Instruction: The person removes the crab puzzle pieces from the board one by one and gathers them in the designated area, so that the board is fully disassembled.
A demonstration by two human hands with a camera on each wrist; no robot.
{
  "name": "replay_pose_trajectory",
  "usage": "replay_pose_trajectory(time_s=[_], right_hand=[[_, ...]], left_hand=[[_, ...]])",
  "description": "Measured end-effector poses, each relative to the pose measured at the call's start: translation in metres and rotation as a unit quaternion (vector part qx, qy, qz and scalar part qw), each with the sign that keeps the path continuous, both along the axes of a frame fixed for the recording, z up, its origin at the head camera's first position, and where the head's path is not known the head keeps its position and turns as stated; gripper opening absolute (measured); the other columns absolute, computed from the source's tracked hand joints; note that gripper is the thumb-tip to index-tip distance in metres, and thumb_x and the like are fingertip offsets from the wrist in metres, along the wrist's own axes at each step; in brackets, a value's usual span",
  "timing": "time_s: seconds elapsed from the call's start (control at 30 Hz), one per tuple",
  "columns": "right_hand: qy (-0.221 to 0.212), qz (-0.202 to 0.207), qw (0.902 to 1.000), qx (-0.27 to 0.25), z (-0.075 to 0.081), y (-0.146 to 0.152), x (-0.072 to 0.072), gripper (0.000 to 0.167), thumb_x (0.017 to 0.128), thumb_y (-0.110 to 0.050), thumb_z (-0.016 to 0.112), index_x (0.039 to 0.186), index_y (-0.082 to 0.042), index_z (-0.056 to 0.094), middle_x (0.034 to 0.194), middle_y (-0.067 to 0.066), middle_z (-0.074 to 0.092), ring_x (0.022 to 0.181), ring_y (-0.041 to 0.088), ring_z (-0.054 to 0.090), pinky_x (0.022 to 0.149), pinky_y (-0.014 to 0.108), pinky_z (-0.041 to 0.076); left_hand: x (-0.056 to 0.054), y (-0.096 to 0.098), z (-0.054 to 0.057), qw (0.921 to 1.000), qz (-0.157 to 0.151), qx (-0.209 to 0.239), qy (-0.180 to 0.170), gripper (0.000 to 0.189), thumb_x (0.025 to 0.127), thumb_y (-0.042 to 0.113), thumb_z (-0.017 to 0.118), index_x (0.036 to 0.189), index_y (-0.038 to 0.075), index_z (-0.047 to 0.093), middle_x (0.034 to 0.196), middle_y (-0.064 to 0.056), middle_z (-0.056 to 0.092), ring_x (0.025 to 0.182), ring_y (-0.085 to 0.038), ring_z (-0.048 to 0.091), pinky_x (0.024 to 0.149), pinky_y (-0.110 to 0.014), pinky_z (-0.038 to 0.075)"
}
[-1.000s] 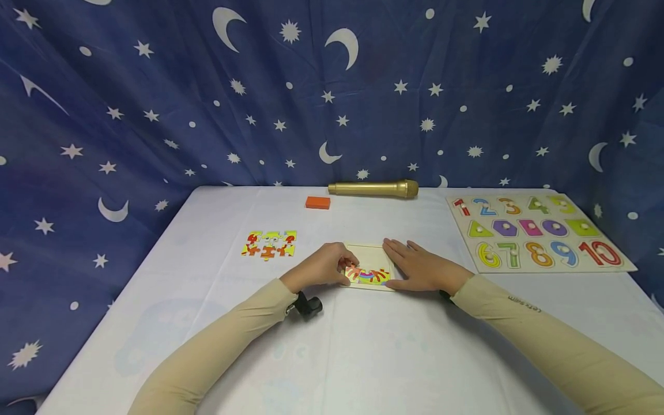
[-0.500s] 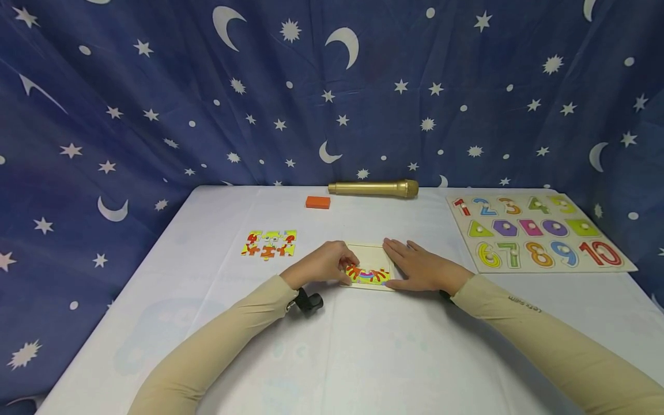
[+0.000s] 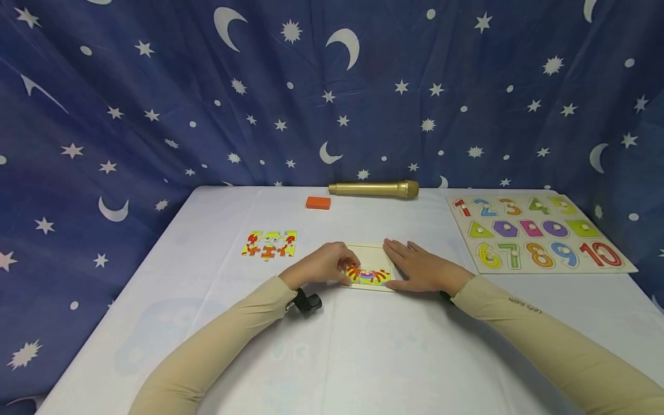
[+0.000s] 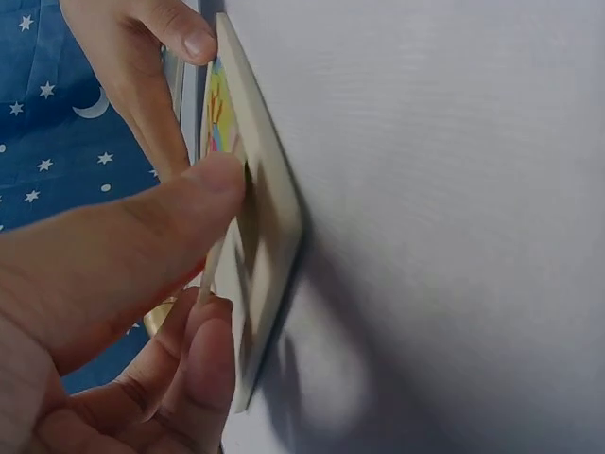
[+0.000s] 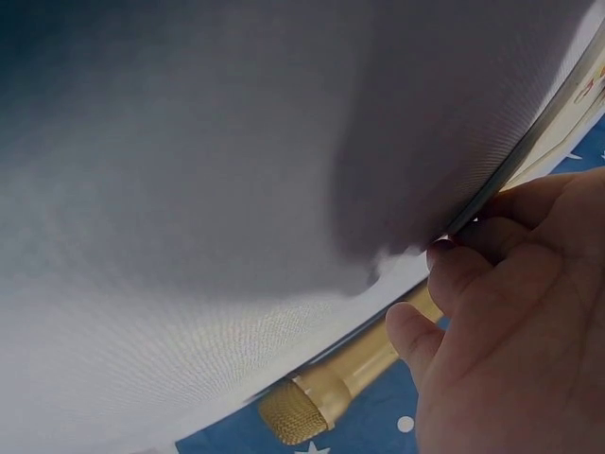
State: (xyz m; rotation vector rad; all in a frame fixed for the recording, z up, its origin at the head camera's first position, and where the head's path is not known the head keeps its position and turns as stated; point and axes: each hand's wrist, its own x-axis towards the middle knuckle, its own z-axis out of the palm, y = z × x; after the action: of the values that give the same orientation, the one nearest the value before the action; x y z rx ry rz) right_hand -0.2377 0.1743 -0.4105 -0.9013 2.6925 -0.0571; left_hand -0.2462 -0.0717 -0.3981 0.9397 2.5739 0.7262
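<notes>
Puzzle tray (image 3: 370,255) on desk (image 3: 384,357); loose pieces (image 3: 268,252) between 9 and 10 o'clock, microphone (image 3: 370,189) at 12. Left hand (image 3: 327,266) pinches puzzle piece (image 4: 211,267) at tray's 8 o'clock corner; right hand (image 3: 422,268), fingers extended, rests along 3 o'clock edge.

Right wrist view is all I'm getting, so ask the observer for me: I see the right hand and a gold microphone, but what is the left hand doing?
Observer: The left hand pinches a puzzle piece at the near left part of the pale frame.

Operator: Are there any pieces lying outside that frame?

Observer: Yes, six loose pieces sit close together, in two rows of three, to the left of it.

Operator: And what is over on the far right of the table?

Observer: A number board, with the figures 1 to 10 and a row of coloured shapes.
</notes>
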Motion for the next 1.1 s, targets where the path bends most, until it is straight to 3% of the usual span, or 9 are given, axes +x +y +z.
replay_pose_trajectory(time_s=[0.4, 0.77, 1.1], right_hand=[[0.001, 0.001, 1.0, 0.002, -0.0016, 0.0004, -0.0001, 0.092, 0.088, -0.061, 0.047, 0.15, -0.002, 0.013, 0.158, 0.014, 0.014, 0.145, 0.029, 0.016, 0.117, 0.05, 0.015], [0.013, 0.009, 0.9999, 0.005, -0.0042, 0.0019, -0.0011, 0.092, 0.088, -0.063, 0.046, 0.15, -0.003, 0.013, 0.158, 0.013, 0.013, 0.146, 0.028, 0.016, 0.117, 0.05, 0.016], [0.005, 0.003, 1.0, 0.007, -0.0011, 0.0004, -0.0009, 0.092, 0.088, -0.062, 0.046, 0.15, -0.003, 0.012, 0.158, 0.013, 0.013, 0.146, 0.028, 0.015, 0.117, 0.05, 0.015]], left_hand=[[-0.0019, -0.0042, -0.0072, 0.9989, -0.032, 0.032, -0.01, 0.029, 0.075, 0.007, 0.078, 0.103, 0.011, 0.071, 0.088, -0.003, 0.059, 0.074, -0.011, 0.048, 0.064, -0.017, 0.041], [-0.0037, -0.0042, -0.0076, 0.9982, -0.059, 0.011, -0.001, 0.032, 0.078, 0.009, 0.075, 0.11, 0.012, 0.07, 0.091, -0.004, 0.056, 0.08, -0.012, 0.045, 0.068, -0.017, 0.038], [-0.0062, -0.0055, -0.0065, 0.9973, -0.071, -0.006, -0.015, 0.033, 0.081, 0.01, 0.073, 0.114, 0.012, 0.069, 0.093, -0.004, 0.054, 0.081, -0.011, 0.041, 0.069, -0.017, 0.036]])
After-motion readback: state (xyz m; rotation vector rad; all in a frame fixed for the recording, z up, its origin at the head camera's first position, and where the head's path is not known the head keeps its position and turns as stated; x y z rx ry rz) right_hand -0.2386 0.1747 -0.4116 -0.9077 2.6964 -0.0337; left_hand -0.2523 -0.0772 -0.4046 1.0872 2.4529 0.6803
